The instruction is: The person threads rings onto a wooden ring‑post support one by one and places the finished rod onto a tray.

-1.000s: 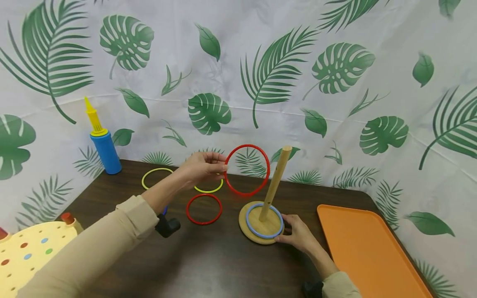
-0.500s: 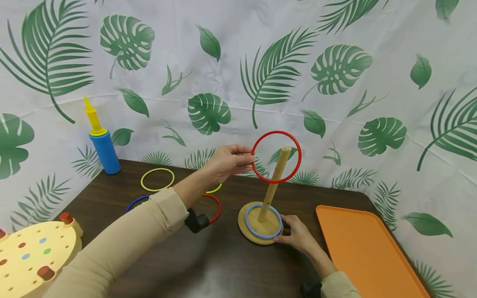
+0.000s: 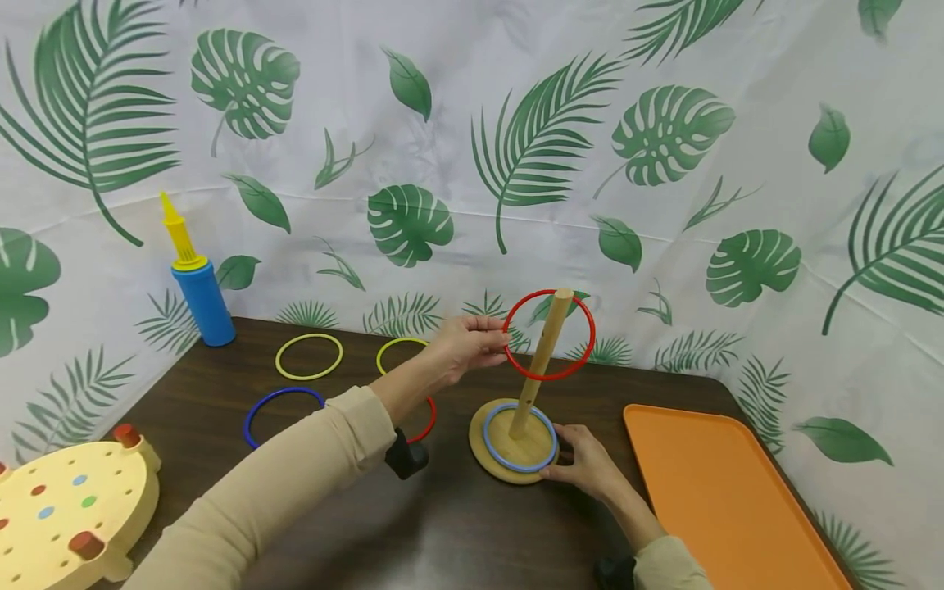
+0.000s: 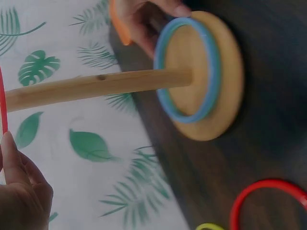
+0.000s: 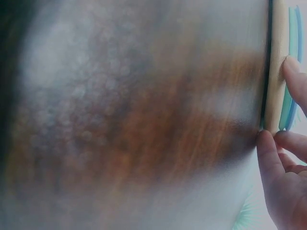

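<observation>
My left hand [image 3: 468, 348] pinches a red ring [image 3: 592, 338] by its left rim, up near the top of a wooden peg stand [image 3: 542, 360]. Seen from the head, the ring's outline surrounds the upper peg; whether the peg passes through it cannot be told. A light blue ring [image 3: 551, 456] lies around the peg's foot on the round base. At the base's right edge my right hand [image 3: 587, 465] grips with thumb and fingers; the right wrist view shows its fingertips [image 5: 265, 139] against the rim.
Left of the stand lie two yellow rings [image 3: 278, 360], a dark blue ring [image 3: 247, 422] and another red ring [image 3: 433, 418], partly behind the left arm. A blue-yellow hand pump [image 3: 205, 305], a cream pegged board [image 3: 66, 512] and an orange tray [image 3: 726, 492] stand farther out.
My left hand has carried the red ring rightwards to the peg, rising and then dropping slightly at the peg's top. The right hand has stayed on the base.
</observation>
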Available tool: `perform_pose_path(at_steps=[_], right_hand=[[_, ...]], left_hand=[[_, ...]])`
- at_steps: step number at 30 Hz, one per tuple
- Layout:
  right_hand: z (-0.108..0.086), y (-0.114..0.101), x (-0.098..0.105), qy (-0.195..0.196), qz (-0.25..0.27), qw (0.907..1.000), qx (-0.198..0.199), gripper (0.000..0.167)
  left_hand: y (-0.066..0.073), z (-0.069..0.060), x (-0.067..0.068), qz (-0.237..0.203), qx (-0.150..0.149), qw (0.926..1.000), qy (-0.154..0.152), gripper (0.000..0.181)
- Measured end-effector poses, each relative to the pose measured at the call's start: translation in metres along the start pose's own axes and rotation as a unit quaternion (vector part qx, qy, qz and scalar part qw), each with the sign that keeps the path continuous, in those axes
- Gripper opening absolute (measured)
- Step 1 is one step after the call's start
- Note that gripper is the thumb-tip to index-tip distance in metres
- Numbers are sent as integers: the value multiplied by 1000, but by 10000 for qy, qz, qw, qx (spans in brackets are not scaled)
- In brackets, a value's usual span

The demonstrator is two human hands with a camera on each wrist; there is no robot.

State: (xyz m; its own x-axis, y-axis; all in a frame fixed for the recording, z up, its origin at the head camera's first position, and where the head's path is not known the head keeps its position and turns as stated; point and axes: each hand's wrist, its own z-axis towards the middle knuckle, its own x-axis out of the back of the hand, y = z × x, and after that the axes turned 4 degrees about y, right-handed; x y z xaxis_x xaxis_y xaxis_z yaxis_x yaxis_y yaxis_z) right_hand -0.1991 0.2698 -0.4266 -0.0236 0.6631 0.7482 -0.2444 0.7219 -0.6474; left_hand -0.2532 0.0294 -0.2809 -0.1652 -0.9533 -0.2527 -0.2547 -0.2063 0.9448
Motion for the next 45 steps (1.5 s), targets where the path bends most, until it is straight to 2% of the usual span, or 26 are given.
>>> perform_pose_path(at_steps=[8, 17, 23, 27, 31, 45], right_hand=[[-1, -1, 1, -23, 109, 9999, 25, 73], [0, -2, 1, -32, 257, 9996, -64, 72], [0, -2, 0, -15, 199, 9998, -33, 69], [0, -1, 1, -28, 107, 9999, 52, 69], [0, -1, 1, -86, 97, 9999, 92, 69], [0, -1, 1, -135, 223, 9996, 91, 70]], left_hand=[[-36, 4, 12, 150, 407, 9985, 328, 22], [-78, 6, 24, 446, 573, 9958, 551, 18], [-99, 8, 29, 511, 709, 9940, 660, 20], [-107, 10, 29, 708, 747, 9918, 759, 20], [-112, 10, 28, 857, 747, 9908, 735, 21], [-120, 11, 22, 1011, 765, 9889, 771, 20]])
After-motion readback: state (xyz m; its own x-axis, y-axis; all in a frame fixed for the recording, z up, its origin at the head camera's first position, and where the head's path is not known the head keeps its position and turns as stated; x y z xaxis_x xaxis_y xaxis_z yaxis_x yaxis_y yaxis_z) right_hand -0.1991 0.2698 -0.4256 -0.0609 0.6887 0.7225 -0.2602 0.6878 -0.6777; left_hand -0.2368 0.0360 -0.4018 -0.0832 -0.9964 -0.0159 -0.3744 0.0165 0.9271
